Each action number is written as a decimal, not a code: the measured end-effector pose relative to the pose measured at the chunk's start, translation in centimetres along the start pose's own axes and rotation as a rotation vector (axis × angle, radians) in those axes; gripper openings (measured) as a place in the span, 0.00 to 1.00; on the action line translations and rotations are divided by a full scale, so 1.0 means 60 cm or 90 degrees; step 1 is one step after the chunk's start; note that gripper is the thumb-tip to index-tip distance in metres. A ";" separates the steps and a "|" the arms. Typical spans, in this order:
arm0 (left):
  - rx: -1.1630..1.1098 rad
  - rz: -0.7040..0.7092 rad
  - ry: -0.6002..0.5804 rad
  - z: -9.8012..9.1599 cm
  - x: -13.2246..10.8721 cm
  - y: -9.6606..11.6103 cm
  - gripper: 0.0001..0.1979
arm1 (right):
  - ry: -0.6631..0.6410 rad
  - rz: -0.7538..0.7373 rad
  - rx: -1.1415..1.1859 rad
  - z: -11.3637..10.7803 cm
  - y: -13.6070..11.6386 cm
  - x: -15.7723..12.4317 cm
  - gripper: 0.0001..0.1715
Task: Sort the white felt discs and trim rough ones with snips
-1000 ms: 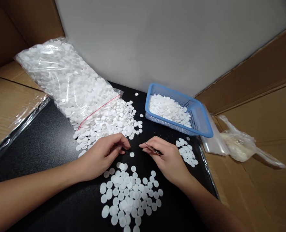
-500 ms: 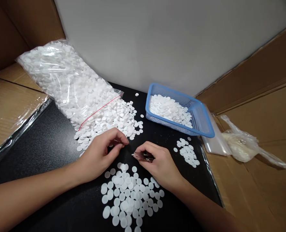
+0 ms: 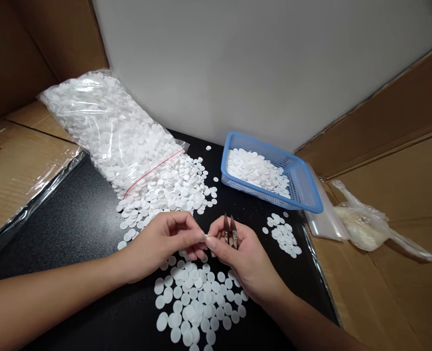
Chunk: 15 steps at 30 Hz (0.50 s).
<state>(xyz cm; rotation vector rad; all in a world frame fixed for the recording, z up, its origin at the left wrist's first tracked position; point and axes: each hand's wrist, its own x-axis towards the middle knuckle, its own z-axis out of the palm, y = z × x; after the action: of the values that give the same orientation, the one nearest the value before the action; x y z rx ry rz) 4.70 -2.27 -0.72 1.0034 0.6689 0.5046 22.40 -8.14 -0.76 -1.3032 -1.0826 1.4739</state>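
Note:
My left hand (image 3: pixel 170 241) is closed in a pinch above the black table. Its thumb and fingertip meet the fingertips of my right hand (image 3: pixel 239 253) at a small white piece (image 3: pixel 206 237), mostly hidden by the fingers. Thread snips (image 3: pixel 230 231) rest in my right hand, their two dark blades pointing up and slightly apart. Below both hands lies a loose spread of flat white discs (image 3: pixel 197 297). Behind my left hand, more white discs (image 3: pixel 172 187) spill out of a clear zip bag (image 3: pixel 106 126) with a red seal line.
A blue perforated basket (image 3: pixel 274 199) partly filled with white discs stands at the back right. Near it is a small group of discs (image 3: pixel 285 236). Clear plastic bags (image 3: pixel 364 224) lie on cardboard at the right. A grey wall (image 3: pixel 216 63) rises behind the black table (image 3: pixel 80 209).
My hands have come together, fingertips now touching around the small white piece. The snips in my right hand have turned, so the blades point up. The view has shifted slightly.

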 end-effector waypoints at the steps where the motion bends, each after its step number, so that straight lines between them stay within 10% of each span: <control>1: -0.057 -0.027 -0.023 0.000 0.001 -0.001 0.18 | -0.001 0.002 -0.006 -0.001 0.000 0.000 0.18; 15: -0.134 -0.066 0.052 -0.007 0.007 -0.001 0.18 | 0.069 -0.118 -0.219 -0.013 -0.004 0.002 0.16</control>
<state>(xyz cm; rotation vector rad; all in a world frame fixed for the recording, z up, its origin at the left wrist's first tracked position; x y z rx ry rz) 4.72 -1.78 -1.04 0.7506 0.7204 0.5153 23.18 -7.94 -0.64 -1.4535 -1.3867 1.0995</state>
